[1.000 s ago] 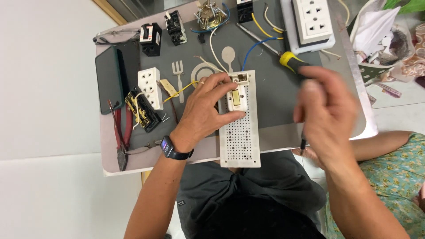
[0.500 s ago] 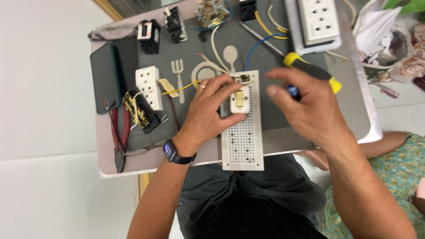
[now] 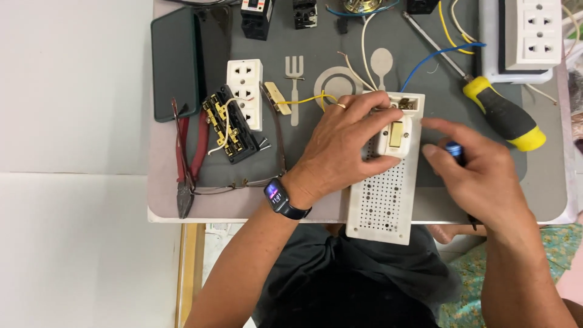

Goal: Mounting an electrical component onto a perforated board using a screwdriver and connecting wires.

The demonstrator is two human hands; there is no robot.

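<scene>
From the head view, the grey tray (image 3: 182, 200) is lying with its near edge just under both wrists, and the perforated white board (image 3: 384, 197) is hanging out past that edge toward the person. Open tray surface is showing to the right of the right hand (image 3: 480, 176); to the left of the left hand (image 3: 346, 143) the room is crowded with parts.

The left hand is curling over the top of the board, fingers gripping the small white switch (image 3: 395, 136) sitting there. The right hand is hovering just beside the switch, closed around a dark tool with a blue cap (image 3: 454, 149) — its tip is hidden.

Counted: one yellow-and-black screwdriver (image 3: 503, 115) beyond the right hand, one pair of red pliers (image 3: 185, 164), one phone (image 3: 175, 64) and one white socket strip (image 3: 246, 91) well left of the left hand — plus one wristwatch (image 3: 280, 197) on the left wrist.
</scene>
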